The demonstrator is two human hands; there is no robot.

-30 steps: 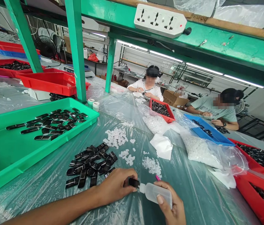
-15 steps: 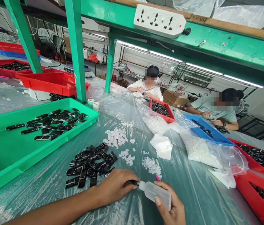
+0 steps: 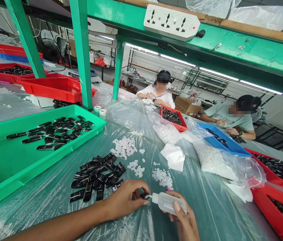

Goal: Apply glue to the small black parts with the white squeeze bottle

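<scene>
At the counter's near edge we pinch a small black part (image 3: 144, 195) in our left hand (image 3: 123, 199) while our right hand (image 3: 185, 221) wraps the squeeze bottle (image 3: 168, 203), nozzle touching the part, so dosing seems underway, calling next for a gentle squeeze.
</scene>
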